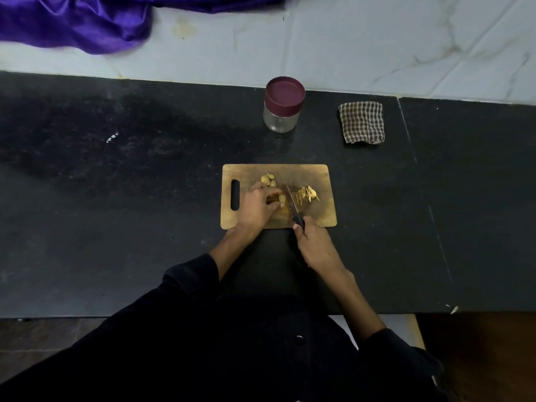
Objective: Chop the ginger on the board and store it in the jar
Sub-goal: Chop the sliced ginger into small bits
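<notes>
Just beside the knife point(291, 198) gripped tight in the right hand point(314, 246), the left hand point(258, 207) pins a ginger piece point(281, 199) down so it cannot slip, cut bits point(307, 194) piling on the far side.

Black, faintly speckled counter point(116, 198) under everything. The cutting board point(316, 175) is warm brown wood, darker stains through its middle. Pale yellow-tan ginger pieces point(267, 179) at the board's eleven o'clock, golden-yellow slivers point(308, 194) at its three. Knife point(293, 203): silvery blade, black handle. At twelve o'clock from the board, a clear jar point(280, 121) with a maroon lid point(285, 91). At one o'clock, a brown-and-cream checked cloth point(362, 122). Shiny purple fabric point(75, 21) at ten o'clock on the white, grey-veined wall point(377, 47). Black sleeves point(188, 282).
</notes>
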The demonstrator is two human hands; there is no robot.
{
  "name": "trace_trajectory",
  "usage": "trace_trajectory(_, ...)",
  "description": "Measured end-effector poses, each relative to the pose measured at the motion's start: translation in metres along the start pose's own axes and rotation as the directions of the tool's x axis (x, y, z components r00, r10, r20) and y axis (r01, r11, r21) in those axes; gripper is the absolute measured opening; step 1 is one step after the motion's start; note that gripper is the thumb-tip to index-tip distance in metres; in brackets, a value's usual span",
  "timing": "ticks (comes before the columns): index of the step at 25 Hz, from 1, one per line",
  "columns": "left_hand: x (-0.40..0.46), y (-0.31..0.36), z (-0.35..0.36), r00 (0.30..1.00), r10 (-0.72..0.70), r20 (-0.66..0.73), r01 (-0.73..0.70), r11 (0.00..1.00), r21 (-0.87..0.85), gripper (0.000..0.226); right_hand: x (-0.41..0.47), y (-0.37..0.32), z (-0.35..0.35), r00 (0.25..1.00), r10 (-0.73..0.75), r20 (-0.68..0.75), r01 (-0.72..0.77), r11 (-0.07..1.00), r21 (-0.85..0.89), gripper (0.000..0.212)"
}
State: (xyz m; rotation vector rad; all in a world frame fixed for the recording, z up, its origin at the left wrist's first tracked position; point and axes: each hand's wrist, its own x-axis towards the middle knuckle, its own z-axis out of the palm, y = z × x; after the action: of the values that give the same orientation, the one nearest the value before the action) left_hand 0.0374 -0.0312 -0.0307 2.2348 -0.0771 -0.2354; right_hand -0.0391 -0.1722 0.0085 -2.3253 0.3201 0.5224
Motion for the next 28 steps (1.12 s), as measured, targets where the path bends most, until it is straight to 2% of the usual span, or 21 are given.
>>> trace_trajectory(11, 0.000, 0.003, 0.000, 1.000, -0.013, -0.014, 0.014, 0.999, 0.050, 0.038, 0.007, -0.009, 0.001, 0.999, 0.034, 0.005, -0.033, 0.990, -0.136, 0.025)
trace_trajectory(19, 0.001, 0.003, 0.000, 0.999, -0.038, -0.003, 0.038, 0.998, 0.050, 0.039, 0.017, -0.036, -0.003, 0.977, 0.205, 0.063, -0.180, 0.945, -0.274, 0.030)
trace_trajectory(22, 0.000, 0.005, -0.001, 1.000, -0.028, -0.001, 0.028, 0.998, 0.050, 0.039, 0.017, -0.037, -0.004, 0.967, 0.244, 0.078, -0.213, 0.935, -0.285, 0.032)
trace_trajectory(28, -0.001, 0.008, -0.002, 1.000, -0.030, -0.008, 0.030, 0.998, 0.052, 0.038, -0.003, -0.019, 0.015, 0.978, 0.199, 0.066, -0.179, 0.956, -0.234, 0.027)
